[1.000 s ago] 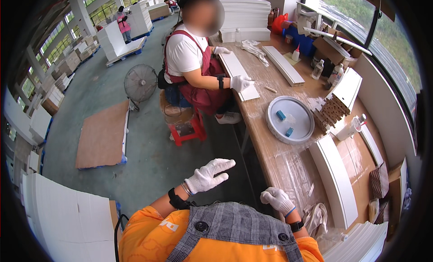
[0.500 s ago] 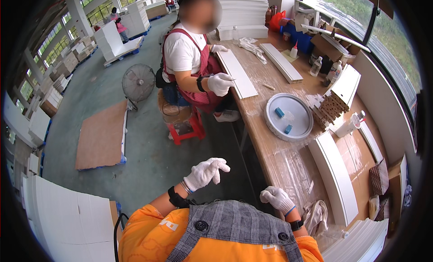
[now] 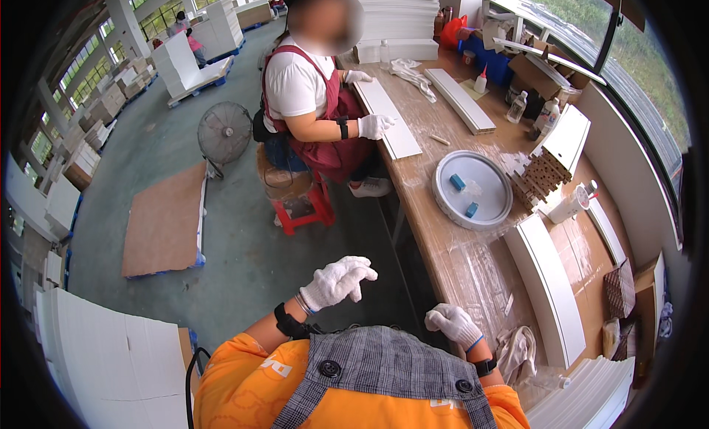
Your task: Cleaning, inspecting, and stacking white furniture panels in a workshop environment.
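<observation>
In a white knit glove, my left hand (image 3: pixel 338 283) is held out over the floor in front of my apron. Its fingers are bent but apart, with nothing in them. My right hand (image 3: pixel 453 324), gloved too, hovers by the table's near edge with its fingers curled together; no object shows in them. Closest to it on the table lies a crumpled white glove or rag (image 3: pixel 515 355). Further right is a long white panel (image 3: pixel 545 290). A round grey lid (image 3: pixel 473 215) with two small blue blocks (image 3: pixel 458 182) on it sits beyond the panel.
Across the table's corner sits a co-worker (image 3: pixel 306 89), gloved hands on a white board (image 3: pixel 389 122). Another white board (image 3: pixel 459 100), bottles (image 3: pixel 517 108) and stacked white strips (image 3: pixel 567 142) lie on the table. A fan (image 3: pixel 224 132) and red stool (image 3: pixel 306 207) stand left.
The co-worker's nearer hand has lowered onto the white board and moved slightly away from me. My own hands stay almost where they were.
</observation>
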A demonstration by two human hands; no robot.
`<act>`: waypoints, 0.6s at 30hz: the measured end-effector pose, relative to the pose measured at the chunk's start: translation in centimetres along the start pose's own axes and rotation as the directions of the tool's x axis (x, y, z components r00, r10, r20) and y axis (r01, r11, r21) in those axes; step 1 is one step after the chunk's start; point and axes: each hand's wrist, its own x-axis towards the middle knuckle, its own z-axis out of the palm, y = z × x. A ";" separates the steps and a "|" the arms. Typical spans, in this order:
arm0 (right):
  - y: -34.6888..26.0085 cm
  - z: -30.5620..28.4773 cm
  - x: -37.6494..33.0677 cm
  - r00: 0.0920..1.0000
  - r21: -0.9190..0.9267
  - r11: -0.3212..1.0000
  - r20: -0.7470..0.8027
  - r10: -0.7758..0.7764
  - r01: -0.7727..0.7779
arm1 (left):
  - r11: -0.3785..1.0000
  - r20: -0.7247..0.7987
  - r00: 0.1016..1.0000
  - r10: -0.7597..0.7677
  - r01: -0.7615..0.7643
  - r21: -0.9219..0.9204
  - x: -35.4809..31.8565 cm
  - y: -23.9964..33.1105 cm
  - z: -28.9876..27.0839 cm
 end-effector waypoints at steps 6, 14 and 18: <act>-0.2 0.1 0.0 1.000 0.003 1.000 0.005 0.021 -0.021 | 0.999 0.013 0.999 -0.030 0.030 -0.032 0.0 0.3 0.0; 0.1 0.0 -0.1 0.999 0.004 0.999 0.010 0.034 -0.034 | 0.978 0.036 0.989 -0.141 0.145 -0.147 -0.6 -0.8 0.1; 0.1 -0.4 0.1 0.999 -0.030 0.999 0.018 0.046 -0.046 | 0.927 0.099 0.969 0.226 -0.245 0.285 0.4 -1.2 -0.5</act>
